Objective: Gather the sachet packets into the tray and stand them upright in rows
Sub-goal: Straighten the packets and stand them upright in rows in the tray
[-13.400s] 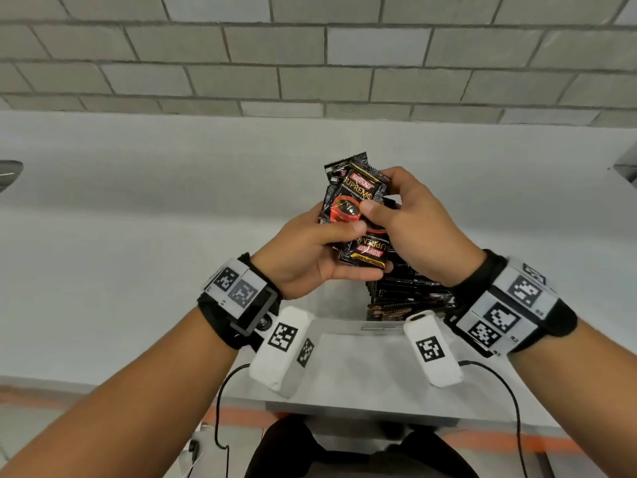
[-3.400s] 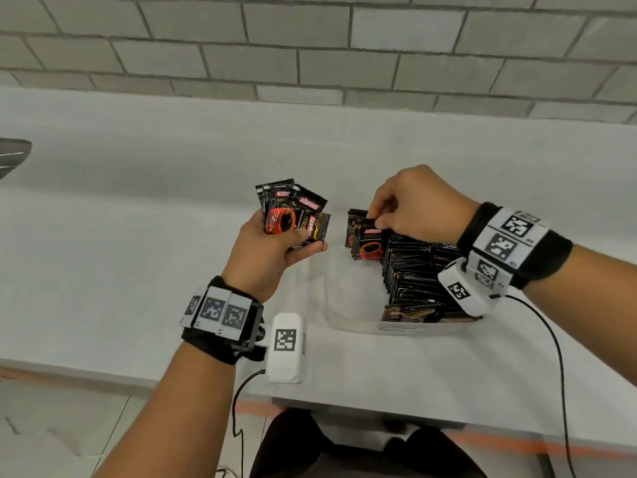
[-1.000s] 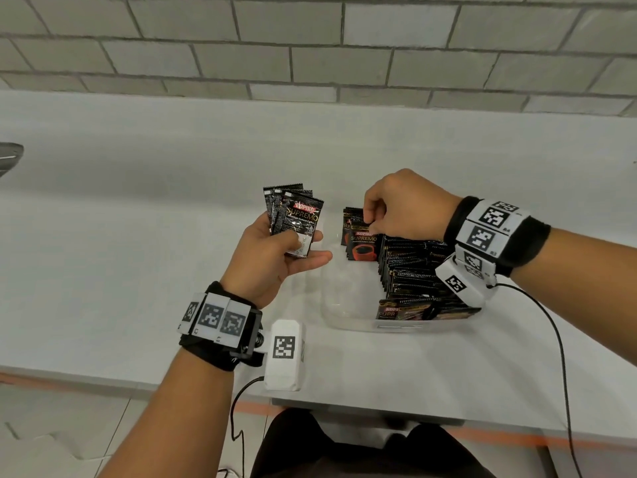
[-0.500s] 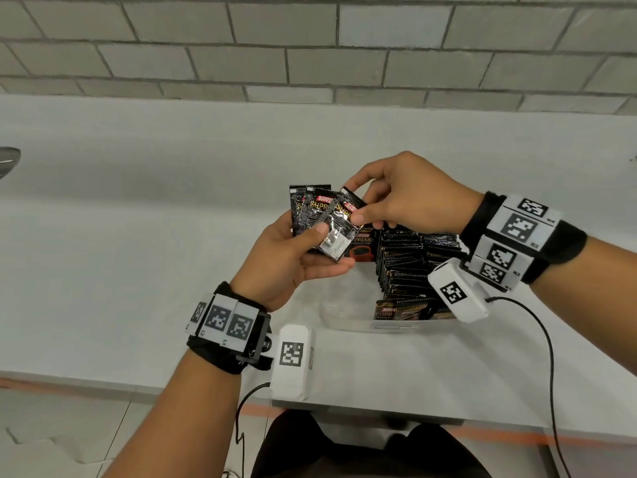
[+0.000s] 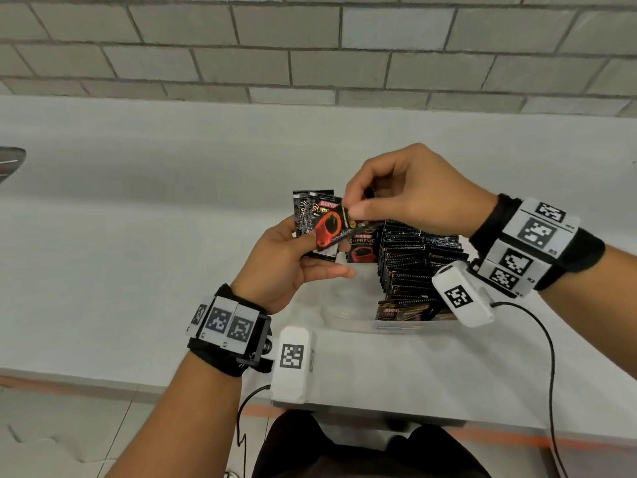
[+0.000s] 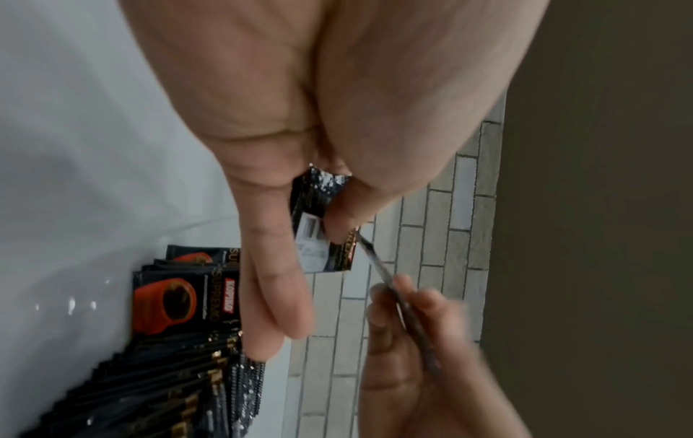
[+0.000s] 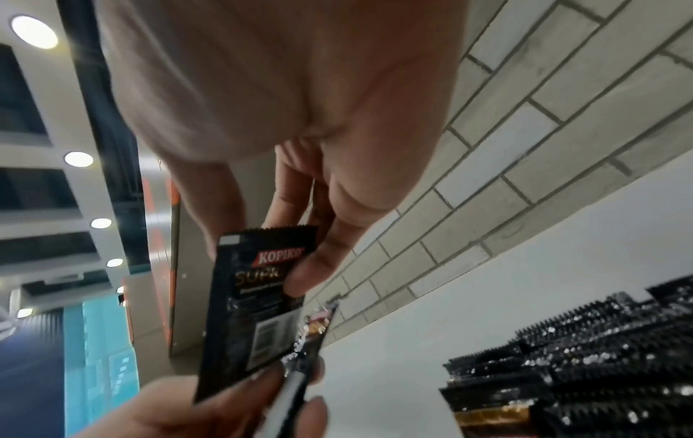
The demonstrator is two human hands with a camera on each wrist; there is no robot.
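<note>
My left hand (image 5: 322,255) holds a small fan of black sachets (image 5: 306,210) just left of the tray. My right hand (image 5: 351,208) pinches the top corner of the front sachet (image 5: 329,229), whose red cup faces up; its lower end still lies under my left thumb. In the right wrist view the pinched sachet (image 7: 258,296) hangs between thumb and fingers. The clear tray (image 5: 348,320) holds rows of upright sachets (image 5: 413,267) in its right half, with one sachet (image 5: 362,248) facing me at the back.
The tray sits on a white counter (image 5: 138,270) near its front edge, with a grey brick wall (image 5: 310,46) behind. The tray's left half shows bare plastic. A cable (image 5: 548,357) runs from my right wrist over the counter edge.
My right hand left the tray's back rows, moved left to the fan and took hold of the front sachet. That sachet has since turned, so its red cup shows.
</note>
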